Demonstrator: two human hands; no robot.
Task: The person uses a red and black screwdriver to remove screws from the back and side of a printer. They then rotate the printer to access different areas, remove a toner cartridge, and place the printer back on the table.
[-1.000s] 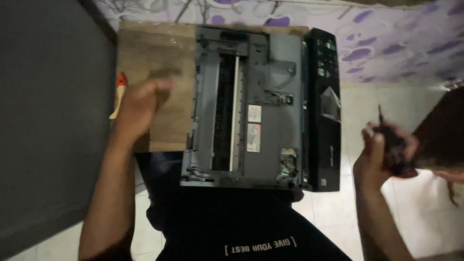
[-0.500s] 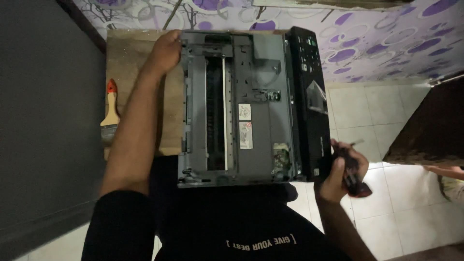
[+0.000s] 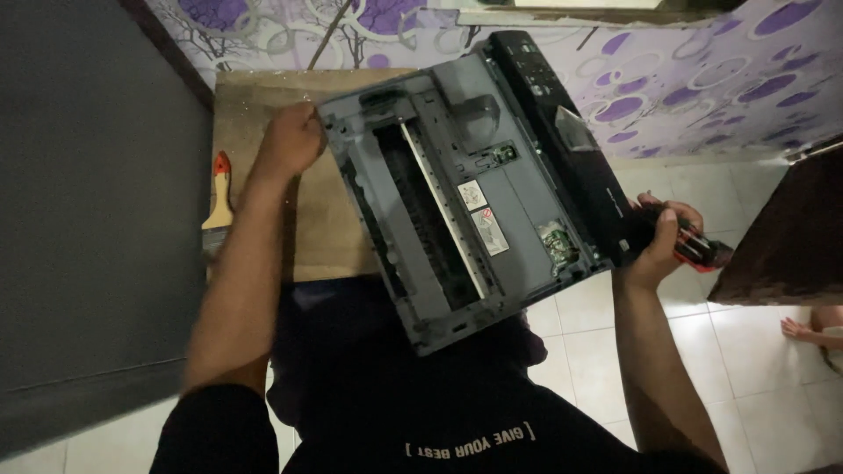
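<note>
Printer [image 3: 474,189], grey, cover off, black panel alongside, lies skewed.

Small wooden table [image 3: 263,105] with an opened grey printer [image 3: 465,193] and a paintbrush [image 3: 218,197] at its edge

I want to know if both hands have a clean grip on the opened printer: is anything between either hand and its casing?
The left hand grips the far-left corner of the printer directly, nothing between. The right hand presses the black side panel while also holding a red-handled tool, so that tool shares its grip.
</note>
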